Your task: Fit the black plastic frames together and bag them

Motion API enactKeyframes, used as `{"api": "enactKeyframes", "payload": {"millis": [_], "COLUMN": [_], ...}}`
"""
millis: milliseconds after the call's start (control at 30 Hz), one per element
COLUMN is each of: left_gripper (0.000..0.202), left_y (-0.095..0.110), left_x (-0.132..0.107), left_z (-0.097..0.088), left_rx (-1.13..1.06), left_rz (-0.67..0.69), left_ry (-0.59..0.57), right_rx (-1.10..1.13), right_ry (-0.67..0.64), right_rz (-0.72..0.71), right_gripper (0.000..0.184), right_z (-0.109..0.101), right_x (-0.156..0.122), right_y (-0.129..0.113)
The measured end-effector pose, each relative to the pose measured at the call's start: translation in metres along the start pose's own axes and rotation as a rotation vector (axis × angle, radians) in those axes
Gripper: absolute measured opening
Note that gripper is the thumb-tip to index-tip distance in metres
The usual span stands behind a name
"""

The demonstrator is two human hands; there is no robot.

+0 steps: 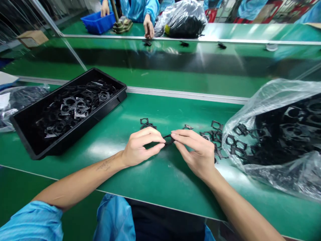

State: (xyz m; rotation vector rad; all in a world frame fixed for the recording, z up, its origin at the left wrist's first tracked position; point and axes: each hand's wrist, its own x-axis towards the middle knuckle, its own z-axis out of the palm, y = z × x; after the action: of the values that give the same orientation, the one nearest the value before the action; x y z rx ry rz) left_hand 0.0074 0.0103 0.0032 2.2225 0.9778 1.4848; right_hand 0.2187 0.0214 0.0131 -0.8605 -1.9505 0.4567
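Between my two hands is a small black plastic frame [168, 140], held just above the green table [150, 180]. The fingertips of my left hand [144, 146] pinch its left side. Its right side is in the fingertips of my right hand [197, 150]. Behind my left fingers lie a few more black frames [144, 121], partly hidden by that hand. A single small black piece [187, 127] rests behind my right fingers. Several loose black frames [217, 126] are scattered to the right of my right hand, at the mouth of a clear plastic bag [240, 110].
A black tray [100, 115] full of black frames stands at the left, beside another plastic bag [37, 88]. Beyond a metal rail runs a green conveyor belt [160, 73] with small black pieces [222, 46]. Across it, a co-worker's hand [148, 28] reaches near a blue bin [97, 23].
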Motion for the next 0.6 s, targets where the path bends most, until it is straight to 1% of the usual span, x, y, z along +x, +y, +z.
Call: {"api": "enactKeyframes", "payload": {"millis": [233, 467, 600], "left_gripper": [0.006, 0.009, 0.011], "left_y": [-0.0005, -0.0002, 0.0004], "left_x": [0.0009, 0.0002, 0.0009], "left_z": [0.0001, -0.0008, -0.0009], "left_rx": [-0.009, 0.004, 0.028], "left_rz": [0.008, 0.053, 0.088], "left_ry": [-0.008, -0.004, -0.008], "right_rx": [-0.001, -0.003, -0.005], "right_ry": [0.007, 0.009, 0.004], "right_rz": [0.002, -0.018, 0.002], "right_gripper": [0.023, 0.020, 0.019], "right_z": [0.0000, -0.0008, -0.0009], "right_x": [0.0007, 0.0026, 0.0024], "right_y": [-0.0004, -0.0006, 0.0000]}}
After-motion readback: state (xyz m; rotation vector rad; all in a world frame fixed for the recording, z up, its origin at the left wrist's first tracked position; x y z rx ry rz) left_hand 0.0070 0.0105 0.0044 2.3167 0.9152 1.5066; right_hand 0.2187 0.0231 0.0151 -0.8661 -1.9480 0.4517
